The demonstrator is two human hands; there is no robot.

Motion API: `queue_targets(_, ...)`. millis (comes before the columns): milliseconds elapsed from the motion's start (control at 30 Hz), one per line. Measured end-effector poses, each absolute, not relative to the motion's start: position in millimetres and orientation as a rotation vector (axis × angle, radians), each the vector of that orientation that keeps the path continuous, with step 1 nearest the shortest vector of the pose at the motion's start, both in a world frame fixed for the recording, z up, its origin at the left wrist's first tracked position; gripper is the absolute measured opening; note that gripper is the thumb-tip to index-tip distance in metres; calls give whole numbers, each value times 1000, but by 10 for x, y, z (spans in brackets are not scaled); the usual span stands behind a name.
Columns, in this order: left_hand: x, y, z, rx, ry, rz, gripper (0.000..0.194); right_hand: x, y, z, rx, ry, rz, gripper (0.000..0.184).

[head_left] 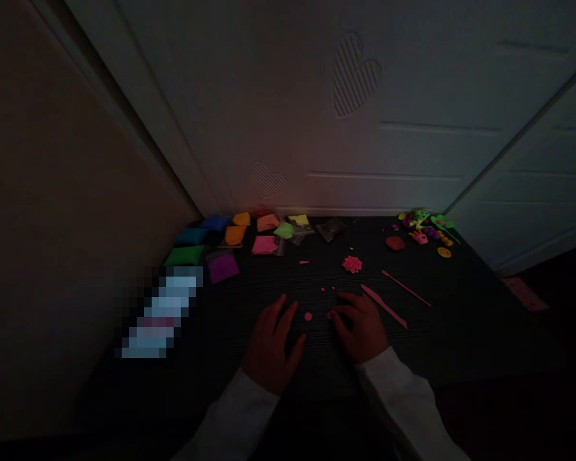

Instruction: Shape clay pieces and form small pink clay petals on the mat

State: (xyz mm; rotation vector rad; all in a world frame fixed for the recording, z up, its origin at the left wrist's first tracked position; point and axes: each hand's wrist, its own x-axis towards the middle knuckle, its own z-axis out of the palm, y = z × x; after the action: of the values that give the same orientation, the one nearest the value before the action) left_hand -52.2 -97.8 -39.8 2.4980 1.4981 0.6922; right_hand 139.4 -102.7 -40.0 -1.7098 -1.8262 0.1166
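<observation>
In the dim head view, my left hand point(274, 346) lies palm down on the dark table, fingers spread and holding nothing. Just right of its fingertips is a small flat pink clay disc point(308, 316). My right hand point(360, 328) is bent, with its fingertips closed at a second pink clay disc point(329, 315), which they partly hide. Two tiny pink clay bits point(322, 289) lie beyond the discs. A pink modelling knife point(384, 307) and a thin pink modelling stick point(407, 288) rest right of my right hand. Farther back sits a pink petalled clay flower point(352, 264).
Bags of coloured clay, including a purple one point(222, 267) and a green one point(184, 256), line the back left. Colourful small clay figures point(420, 221) and a red lump point(394, 243) are back right. A pixelated bright area point(166, 314) lies left. A white panel point(288, 115) rises behind the table.
</observation>
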Motion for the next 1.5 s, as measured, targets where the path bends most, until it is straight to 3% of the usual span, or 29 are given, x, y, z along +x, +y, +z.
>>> queue_targets(1500,-507,-973,-373,2479,1471,733,49,1374,-1002,-276,-1764,-1875,241,9)
